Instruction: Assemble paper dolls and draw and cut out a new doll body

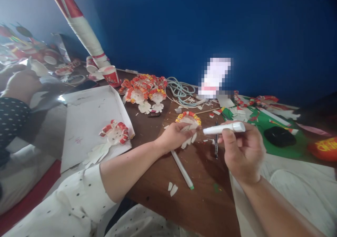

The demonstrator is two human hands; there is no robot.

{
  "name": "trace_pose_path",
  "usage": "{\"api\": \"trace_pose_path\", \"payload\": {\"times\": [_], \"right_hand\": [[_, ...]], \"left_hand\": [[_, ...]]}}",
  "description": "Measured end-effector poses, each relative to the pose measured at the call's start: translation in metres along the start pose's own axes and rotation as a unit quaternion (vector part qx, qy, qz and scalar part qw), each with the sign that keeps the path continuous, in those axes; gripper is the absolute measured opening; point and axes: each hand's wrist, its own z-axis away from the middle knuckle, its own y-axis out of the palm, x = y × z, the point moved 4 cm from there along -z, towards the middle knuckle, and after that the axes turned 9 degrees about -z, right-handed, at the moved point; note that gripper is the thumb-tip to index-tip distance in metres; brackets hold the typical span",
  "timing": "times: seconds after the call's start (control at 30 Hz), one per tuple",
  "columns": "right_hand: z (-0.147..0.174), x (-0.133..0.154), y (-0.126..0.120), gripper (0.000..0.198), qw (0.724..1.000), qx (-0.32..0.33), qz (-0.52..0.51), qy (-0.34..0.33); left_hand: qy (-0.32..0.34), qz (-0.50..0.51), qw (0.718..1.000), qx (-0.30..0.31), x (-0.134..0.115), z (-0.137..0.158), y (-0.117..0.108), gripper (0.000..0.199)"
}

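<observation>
My left hand [175, 135] grips a paper-cup craft figure [189, 119] with a red and yellow curled rim and cut white paper below. In my right hand [243, 151] is a white glue stick or marker [223, 128], held level with one end pointing at the figure; its exact kind is unclear. Beneath my left wrist, a white marker with a green end [183, 170] lies on the brown table [205, 205]. A dark pen [216, 142] rests between my hands. Small white paper scraps [173, 189] lie nearer to me.
A white box lid [89, 124] on the left bears another cup figure [116, 133]. Behind are several finished figures [143, 89], a coiled cable [181, 89], red cups [109, 75] and a tall cup stack [84, 30]. At right lies green sheet [252, 124]. A co-worker's hand [22, 82] shows at far left.
</observation>
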Motion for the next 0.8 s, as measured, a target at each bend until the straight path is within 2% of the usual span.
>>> {"api": "trace_pose_path", "payload": {"times": [0.13, 0.27, 0.4, 0.57, 0.8], "right_hand": [[0.0005, 0.0022, 0.0034, 0.016, 1.000, 0.016, -0.013, -0.009], [0.0007, 0.0015, 0.0052, 0.018, 1.000, 0.028, 0.005, -0.012], [0.0026, -0.0010, 0.0058, 0.022, 0.999, 0.033, 0.012, -0.013], [0.0033, -0.0001, 0.0074, 0.021, 0.998, 0.053, 0.014, -0.023], [0.0012, 0.0079, 0.0094, 0.021, 0.992, 0.096, 0.042, -0.073]], "left_hand": [[-0.041, 0.024, 0.999, 0.016, 0.0013, 0.0009, 0.0041, 0.041], [-0.050, 0.007, 0.999, 0.013, -0.0008, 0.0020, 0.0056, 0.043], [-0.026, -0.021, 0.999, 0.017, -0.0056, 0.0041, 0.0052, 0.040], [-0.009, -0.004, 0.999, 0.050, -0.0076, 0.0063, 0.0072, 0.039], [0.046, -0.032, 0.996, 0.065, -0.0062, 0.0044, 0.0068, 0.037]]}}
